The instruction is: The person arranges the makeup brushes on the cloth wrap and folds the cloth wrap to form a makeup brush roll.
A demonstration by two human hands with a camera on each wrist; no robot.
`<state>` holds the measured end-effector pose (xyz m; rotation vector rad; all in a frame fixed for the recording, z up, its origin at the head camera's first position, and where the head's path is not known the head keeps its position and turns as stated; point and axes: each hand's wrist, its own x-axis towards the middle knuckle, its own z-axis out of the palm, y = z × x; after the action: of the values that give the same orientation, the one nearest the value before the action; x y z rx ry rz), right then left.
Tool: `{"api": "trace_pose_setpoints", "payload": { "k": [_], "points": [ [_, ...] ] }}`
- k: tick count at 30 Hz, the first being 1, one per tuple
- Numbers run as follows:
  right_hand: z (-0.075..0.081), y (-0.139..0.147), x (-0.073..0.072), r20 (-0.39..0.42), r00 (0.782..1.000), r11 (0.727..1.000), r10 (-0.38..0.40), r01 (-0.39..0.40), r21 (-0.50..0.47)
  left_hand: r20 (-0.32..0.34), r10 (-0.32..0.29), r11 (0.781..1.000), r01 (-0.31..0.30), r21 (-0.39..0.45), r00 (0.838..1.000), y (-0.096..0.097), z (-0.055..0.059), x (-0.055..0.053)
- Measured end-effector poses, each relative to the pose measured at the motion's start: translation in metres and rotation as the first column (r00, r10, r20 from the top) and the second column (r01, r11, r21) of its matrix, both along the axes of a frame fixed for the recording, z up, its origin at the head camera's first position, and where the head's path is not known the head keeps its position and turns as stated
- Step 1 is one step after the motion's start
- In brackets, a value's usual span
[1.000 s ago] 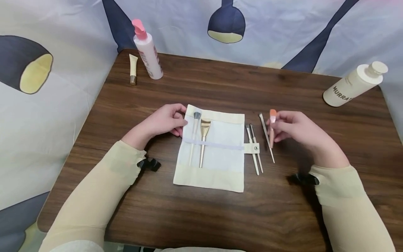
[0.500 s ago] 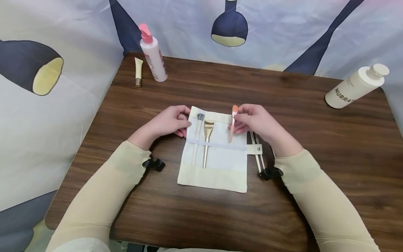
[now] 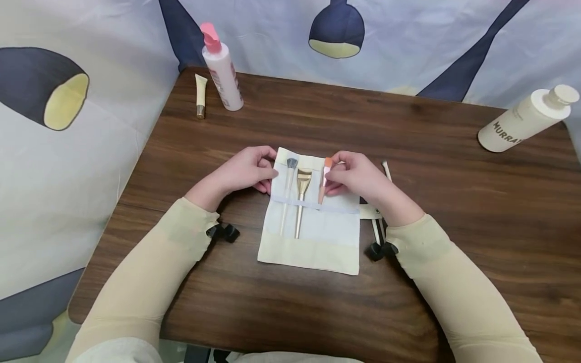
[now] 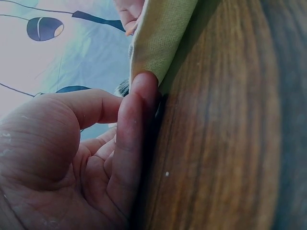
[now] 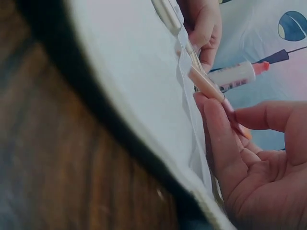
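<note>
A cream cloth brush roll lies unfolded on the table. My left hand pinches its upper left edge between thumb and fingers, as the left wrist view shows on the cloth. Under the roll's elastic band are a pale brush with grey bristles and a flat gold brush. Between thumb and fingers, my right hand holds a pink makeup brush with an orange tip. Its handle end is close to the band; whether it touches is unclear.
Right of the roll, partly under my right wrist, lie more slim brushes and another brush. A pink-topped pump bottle and a small tube are at the back left. A white bottle stands back right.
My right hand has carried the pink brush leftward from beside the loose brushes to over the roll, right of the gold brush. My left hand stays at the roll's edge.
</note>
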<state>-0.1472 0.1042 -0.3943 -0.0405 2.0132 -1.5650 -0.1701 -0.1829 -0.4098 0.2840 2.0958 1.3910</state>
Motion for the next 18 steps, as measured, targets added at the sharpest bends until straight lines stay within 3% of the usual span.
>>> {"api": "trace_pose_setpoints", "payload": {
  "k": [6, 11, 18],
  "points": [
    [0.0045, -0.0037, 0.0008, 0.047, 0.998, 0.999, 0.031, -0.032, 0.023, 0.0, -0.009, 1.0, 0.009, -0.017, 1.0, 0.0006, 0.0047, -0.0006],
    [0.0037, -0.0038, 0.0004, 0.015, 0.998, 0.996, 0.055, -0.056, 0.064, -0.013, 0.004, 1.0, -0.004, -0.009, 1.0, 0.0011, 0.0034, -0.0015],
    [0.0004, -0.002, 0.0, 0.006, 0.989, 0.982, 0.146, -0.145, 0.119, -0.003, -0.002, 1.0, 0.002, -0.011, 1.0, 0.0015, 0.0037, -0.0017]
  ]
}}
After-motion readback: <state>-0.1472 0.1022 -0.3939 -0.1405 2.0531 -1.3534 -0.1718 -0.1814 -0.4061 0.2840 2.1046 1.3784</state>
